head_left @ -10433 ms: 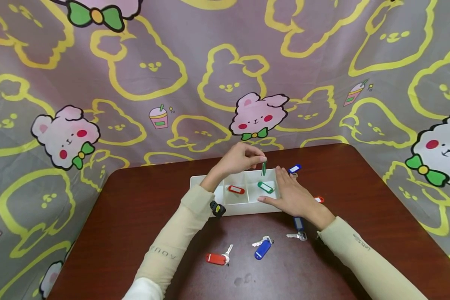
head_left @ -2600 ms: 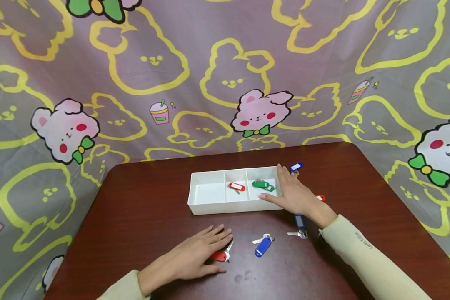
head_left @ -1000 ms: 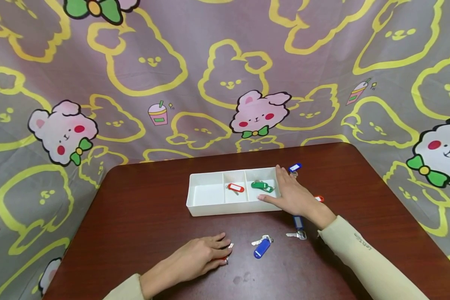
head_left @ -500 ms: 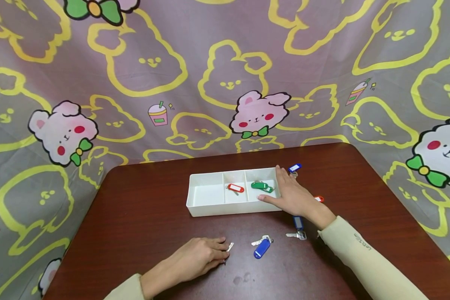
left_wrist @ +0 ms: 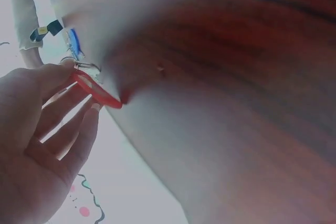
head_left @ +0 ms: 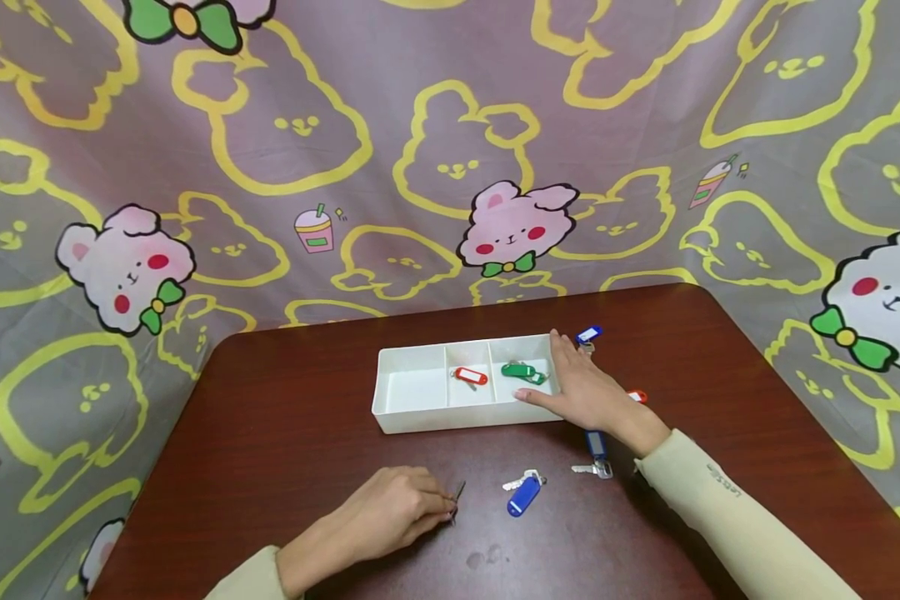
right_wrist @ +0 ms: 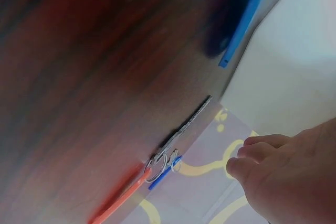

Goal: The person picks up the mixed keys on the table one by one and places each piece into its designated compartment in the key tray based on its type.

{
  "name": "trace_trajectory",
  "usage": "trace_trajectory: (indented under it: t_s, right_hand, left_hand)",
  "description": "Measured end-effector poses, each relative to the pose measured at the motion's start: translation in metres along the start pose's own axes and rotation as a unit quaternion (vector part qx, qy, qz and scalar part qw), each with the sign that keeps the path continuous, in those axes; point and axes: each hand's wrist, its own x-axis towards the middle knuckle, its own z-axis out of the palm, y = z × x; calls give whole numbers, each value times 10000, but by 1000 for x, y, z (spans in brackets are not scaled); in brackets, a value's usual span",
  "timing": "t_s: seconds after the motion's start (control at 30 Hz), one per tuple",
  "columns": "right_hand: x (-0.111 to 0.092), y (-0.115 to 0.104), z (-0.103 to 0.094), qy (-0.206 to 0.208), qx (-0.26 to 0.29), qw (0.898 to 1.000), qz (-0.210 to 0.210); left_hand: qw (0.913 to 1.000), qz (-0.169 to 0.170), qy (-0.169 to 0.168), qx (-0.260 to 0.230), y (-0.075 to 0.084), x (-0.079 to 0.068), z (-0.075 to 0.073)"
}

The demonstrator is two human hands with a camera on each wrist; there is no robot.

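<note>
My left hand (head_left: 390, 510) is low over the front of the table, pinching a red key tag (left_wrist: 97, 90) between thumb and fingertips. From its ring a key (head_left: 460, 491) pokes out past the fingers in the head view, where the tag itself is hidden. My right hand (head_left: 588, 387) rests on the right end of a white three-part tray (head_left: 420, 418), fingers straight, thumb over the front rim. The tray's middle compartment holds a red key tag (head_left: 470, 377); green key tags (head_left: 520, 370) lie in the right one. Its wide left compartment is bare.
A blue key tag (head_left: 523, 497) with keys lies right of my left hand. Another blue tag (head_left: 596, 444) sits below my right wrist, a red tag (head_left: 637, 397) beside it, and a blue tag (head_left: 588, 334) behind the hand. A patterned cloth (head_left: 390, 275) hangs behind the table.
Earlier a green tag went into the right compartment. My left hand then came down flat over the red key tag, and its fingers have drawn together and pinched it. The right hand stays put.
</note>
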Motion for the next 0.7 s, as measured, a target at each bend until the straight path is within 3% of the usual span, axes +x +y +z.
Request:
trace_trajectory:
  t_s: [0.7]
  right_hand:
    - [-1,0,0,-21,58,10000,38]
  left_hand:
    - [9996,76,278,-15,5,11,-21]
